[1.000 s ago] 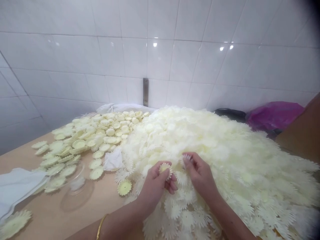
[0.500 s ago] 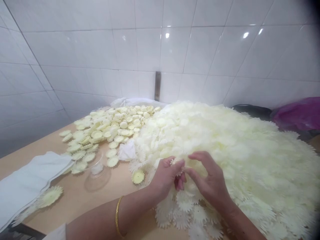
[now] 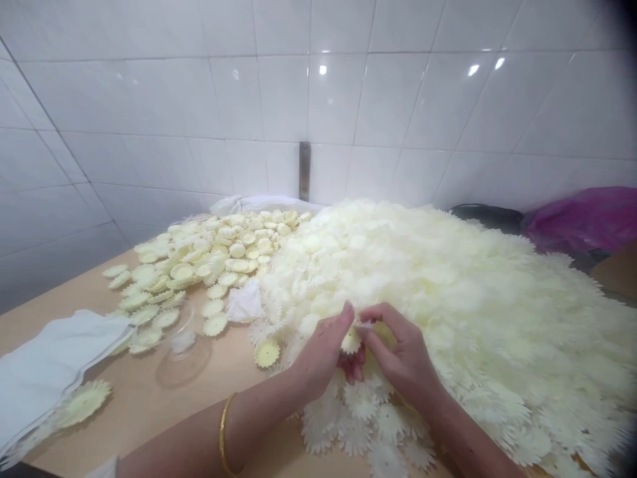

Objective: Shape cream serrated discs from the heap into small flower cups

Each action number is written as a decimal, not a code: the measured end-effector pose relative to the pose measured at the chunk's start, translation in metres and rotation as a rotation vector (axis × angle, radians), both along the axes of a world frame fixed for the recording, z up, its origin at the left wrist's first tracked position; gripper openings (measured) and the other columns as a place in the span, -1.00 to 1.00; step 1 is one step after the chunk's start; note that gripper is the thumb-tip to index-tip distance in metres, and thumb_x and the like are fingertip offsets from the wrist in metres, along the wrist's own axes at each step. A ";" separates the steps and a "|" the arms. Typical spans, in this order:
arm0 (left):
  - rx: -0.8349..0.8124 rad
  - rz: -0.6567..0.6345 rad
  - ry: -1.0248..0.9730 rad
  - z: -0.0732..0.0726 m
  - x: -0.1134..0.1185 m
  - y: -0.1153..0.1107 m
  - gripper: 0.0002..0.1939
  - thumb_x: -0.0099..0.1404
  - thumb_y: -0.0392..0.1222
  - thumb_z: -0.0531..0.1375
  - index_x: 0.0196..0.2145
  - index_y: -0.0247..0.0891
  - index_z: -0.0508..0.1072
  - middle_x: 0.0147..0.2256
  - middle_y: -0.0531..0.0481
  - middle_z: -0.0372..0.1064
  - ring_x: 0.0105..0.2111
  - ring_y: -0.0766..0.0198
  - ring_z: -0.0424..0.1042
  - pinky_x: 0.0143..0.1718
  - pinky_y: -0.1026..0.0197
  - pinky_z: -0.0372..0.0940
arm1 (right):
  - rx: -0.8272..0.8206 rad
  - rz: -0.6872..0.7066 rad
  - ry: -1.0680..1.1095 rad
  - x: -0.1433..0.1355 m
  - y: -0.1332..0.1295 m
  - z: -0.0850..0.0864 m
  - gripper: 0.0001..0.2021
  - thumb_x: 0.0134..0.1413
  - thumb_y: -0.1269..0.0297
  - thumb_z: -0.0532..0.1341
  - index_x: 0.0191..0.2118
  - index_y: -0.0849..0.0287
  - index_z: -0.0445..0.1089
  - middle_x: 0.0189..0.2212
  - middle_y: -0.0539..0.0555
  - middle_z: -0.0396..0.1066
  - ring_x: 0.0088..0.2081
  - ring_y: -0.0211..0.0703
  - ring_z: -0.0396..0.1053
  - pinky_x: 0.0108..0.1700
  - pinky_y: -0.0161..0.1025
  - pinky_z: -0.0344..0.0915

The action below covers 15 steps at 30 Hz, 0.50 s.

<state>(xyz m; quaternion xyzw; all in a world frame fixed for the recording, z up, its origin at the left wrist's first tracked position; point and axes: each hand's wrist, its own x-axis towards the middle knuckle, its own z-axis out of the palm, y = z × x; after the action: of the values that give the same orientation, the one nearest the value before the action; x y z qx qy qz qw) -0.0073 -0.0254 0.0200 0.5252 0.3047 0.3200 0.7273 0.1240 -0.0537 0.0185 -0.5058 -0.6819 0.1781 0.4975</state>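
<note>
A small pale-yellow fabric flower piece (image 3: 351, 341) with a notched edge rests in my left hand (image 3: 326, 345), whose fingers curl beneath it while the thumb points up. My right hand (image 3: 401, 352) pinches a thin white petal edge (image 3: 365, 324) at the top of that piece between thumb and forefinger. Both hands hang just above the front of a large heap of cream petal layers (image 3: 398, 259). Loose flower-shaped layers (image 3: 358, 425) lie under my wrists. One yellow scalloped disc (image 3: 267, 354) lies on the table left of my left hand.
Stacked scalloped discs (image 3: 184, 269) cover the table's back left. A clear glass dish (image 3: 183, 345) and crumpled white tissue (image 3: 245, 302) stand on the wooden table (image 3: 239, 352). White cloth (image 3: 60, 365) lies at the left. A purple bag (image 3: 587, 219) sits back right, before a tiled wall (image 3: 279, 86).
My left thumb has lifted off the flower piece, baring its yellow face. My right thumb and forefinger have closed on a thin petal edge. The view has shifted slightly right.
</note>
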 end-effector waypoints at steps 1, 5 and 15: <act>0.018 -0.011 0.001 0.001 0.000 0.000 -0.53 0.15 0.21 -0.04 -0.49 -0.30 0.28 -0.66 0.09 0.15 -0.71 0.41 0.21 -0.68 0.34 0.08 | 0.001 0.003 0.012 0.000 0.000 0.000 -0.93 0.04 0.34 0.08 -0.37 0.16 0.28 -0.45 0.05 0.33 -0.40 -0.16 0.32 -0.31 -0.25 0.23; 0.076 -0.057 0.045 0.000 0.000 0.001 -0.63 0.11 0.13 0.09 -0.45 -0.29 0.25 -0.65 0.11 0.16 -0.69 0.40 0.23 -0.67 0.35 0.13 | 0.002 0.005 0.058 0.001 0.003 0.001 -0.87 0.06 0.31 0.06 -0.47 0.18 0.25 -0.52 0.01 0.27 -0.45 -0.21 0.26 -0.37 -0.31 0.19; 0.130 0.013 0.019 0.006 0.003 -0.002 -0.73 0.20 -0.02 0.04 -0.51 -0.28 0.19 -0.69 0.15 0.13 -0.75 0.42 0.19 -0.74 0.37 0.06 | -0.030 -0.171 0.261 -0.007 0.001 0.005 -0.72 0.10 0.20 0.07 -0.58 0.17 0.11 -0.65 -0.09 0.09 -0.57 -0.33 0.08 -0.51 -0.39 0.07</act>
<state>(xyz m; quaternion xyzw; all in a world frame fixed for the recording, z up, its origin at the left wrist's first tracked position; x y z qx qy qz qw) -0.0040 -0.0275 0.0259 0.5723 0.2936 0.3389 0.6866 0.1165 -0.0532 0.0240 -0.5419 -0.5634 0.2096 0.5874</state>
